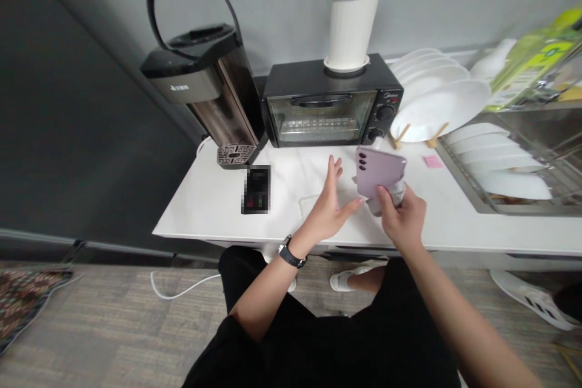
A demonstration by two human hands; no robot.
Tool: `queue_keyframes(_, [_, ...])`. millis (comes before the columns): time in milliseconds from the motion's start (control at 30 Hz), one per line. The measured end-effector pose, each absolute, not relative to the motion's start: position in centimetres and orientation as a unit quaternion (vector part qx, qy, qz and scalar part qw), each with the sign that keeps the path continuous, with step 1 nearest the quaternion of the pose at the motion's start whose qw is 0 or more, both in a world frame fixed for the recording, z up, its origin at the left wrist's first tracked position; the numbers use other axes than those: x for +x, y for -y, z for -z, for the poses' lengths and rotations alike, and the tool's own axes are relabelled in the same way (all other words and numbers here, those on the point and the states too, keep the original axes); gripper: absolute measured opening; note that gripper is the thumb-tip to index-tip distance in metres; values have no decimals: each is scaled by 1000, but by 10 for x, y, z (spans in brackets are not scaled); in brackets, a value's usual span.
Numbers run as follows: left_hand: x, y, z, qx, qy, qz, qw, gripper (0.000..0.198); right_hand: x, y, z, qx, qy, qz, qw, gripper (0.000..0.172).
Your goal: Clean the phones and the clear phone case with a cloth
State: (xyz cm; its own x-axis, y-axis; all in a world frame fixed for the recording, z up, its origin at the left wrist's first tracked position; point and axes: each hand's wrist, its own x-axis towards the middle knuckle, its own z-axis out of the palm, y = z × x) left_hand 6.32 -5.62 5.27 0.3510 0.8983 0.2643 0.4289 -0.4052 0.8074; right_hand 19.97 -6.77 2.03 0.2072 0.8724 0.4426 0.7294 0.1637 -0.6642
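My right hand (404, 213) grips a light purple phone (379, 173), its back with several camera lenses turned up. A crumpled whitish cloth or tissue (398, 191) is pressed against the phone in the same hand, partly hidden behind it. Left of the phone, my left hand (328, 209) is raised over the counter with its fingers stretched out and nothing in it. A flat, clear item (305, 206), perhaps a phone case, lies on the white counter by my left hand, which partly covers it. Farther left lies a dark device with a pixelated screen (256, 190).
Behind stand a water dispenser (204, 85) and a black toaster oven (325, 112), topped by a white holder (350, 30) of chopsticks. To the right are racked plates (439, 112), a pink sticky note (433, 161) and a sink (500, 209) with dishes. Another person's shoe (530, 300) shows lower right.
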Motion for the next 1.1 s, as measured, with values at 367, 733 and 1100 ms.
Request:
queue_keyframes(367, [56,95,-26,702,-465,-294,452,33,176,74,-7,-531,436,-407,602,17])
queue_keyframes(733, [49,113,-26,630,-470,-304,539,31,179,83,11,-514,390,-468,604,10])
queue_keyframes(1100, [38,112,-37,664,-499,-303,468,46,158,96,-9,-393,298,-631,598,11])
